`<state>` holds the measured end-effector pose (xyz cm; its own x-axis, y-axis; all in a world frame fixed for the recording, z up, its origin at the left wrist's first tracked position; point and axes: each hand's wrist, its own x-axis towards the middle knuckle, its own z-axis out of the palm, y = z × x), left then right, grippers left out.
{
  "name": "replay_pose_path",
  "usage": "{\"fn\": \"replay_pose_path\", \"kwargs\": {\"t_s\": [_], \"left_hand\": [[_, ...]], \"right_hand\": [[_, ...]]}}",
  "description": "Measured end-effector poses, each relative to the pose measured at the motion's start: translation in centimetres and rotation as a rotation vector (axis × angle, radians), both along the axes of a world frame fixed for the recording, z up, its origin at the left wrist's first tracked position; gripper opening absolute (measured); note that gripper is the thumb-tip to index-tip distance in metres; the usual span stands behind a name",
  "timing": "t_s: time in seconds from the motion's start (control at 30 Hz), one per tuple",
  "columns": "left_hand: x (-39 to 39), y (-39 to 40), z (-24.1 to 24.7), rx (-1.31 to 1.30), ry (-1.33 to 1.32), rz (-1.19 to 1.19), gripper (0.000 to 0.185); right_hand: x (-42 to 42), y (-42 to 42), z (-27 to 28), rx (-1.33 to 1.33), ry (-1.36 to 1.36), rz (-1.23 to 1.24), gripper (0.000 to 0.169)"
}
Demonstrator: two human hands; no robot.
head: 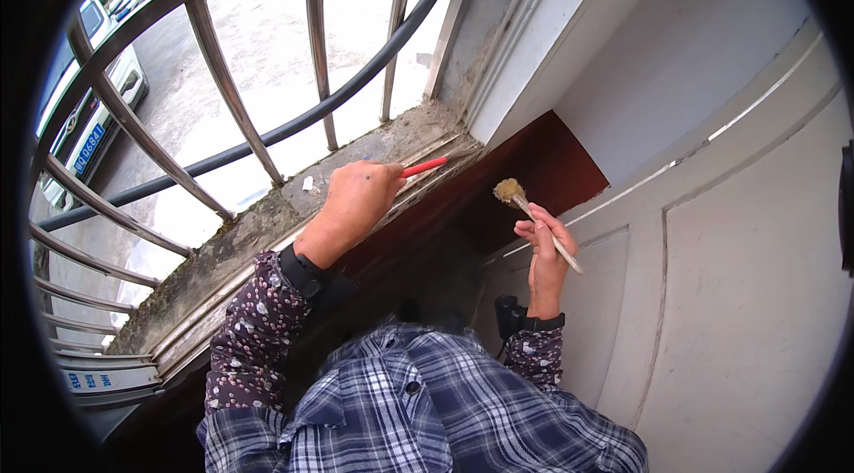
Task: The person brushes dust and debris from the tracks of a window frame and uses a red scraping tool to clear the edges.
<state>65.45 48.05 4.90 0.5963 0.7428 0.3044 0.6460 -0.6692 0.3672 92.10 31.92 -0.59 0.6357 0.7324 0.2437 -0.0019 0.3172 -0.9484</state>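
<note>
My left hand [357,203] is closed around a slim tool with a red handle [425,167]. The tool's far end lies at the right corner of the metal window track [440,147]; its exact kind cannot be made out. In my right hand [548,249] is a brush [510,191] with a pale handle and splayed, tan bristles, held above the dark red panel [560,159] below the window. The brush touches nothing but my hand. Dirt and moss cover the concrete sill [267,226] beside the track.
Curved metal window bars [220,66] rise beyond the sill, with a thick black hose or cable [360,83] running across them. A white scrap [307,183] lies on the sill. To the right stands a pale panelled door [747,259]. Parked vehicles [100,93] show outside.
</note>
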Motion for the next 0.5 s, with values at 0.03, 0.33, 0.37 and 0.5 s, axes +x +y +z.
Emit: {"fn": "replay_pose_path", "kwargs": {"t_s": [0.03, 0.33, 0.37, 0.5], "left_hand": [[0.3, 0.0, 0.0, 0.006, 0.002, 0.004, 0.020], [0.2, -1.4, -4.0, -0.183, -0.415, 0.080, 0.023], [-0.5, -1.7, -3.7, -0.301, -0.494, 0.133, 0.024], [-5.3, -2.2, 1.0, -0.322, -0.360, 0.300, 0.025]], "right_hand": [[-0.1, -0.1, 0.0, -0.003, 0.006, -0.003, 0.021], [0.6, -0.1, -0.3, -0.009, 0.017, 0.006, 0.021], [0.7, -0.1, -0.4, -0.005, 0.014, 0.008, 0.021], [0.7, 0.2, -0.2, 0.000, 0.012, 0.000, 0.022]]}}
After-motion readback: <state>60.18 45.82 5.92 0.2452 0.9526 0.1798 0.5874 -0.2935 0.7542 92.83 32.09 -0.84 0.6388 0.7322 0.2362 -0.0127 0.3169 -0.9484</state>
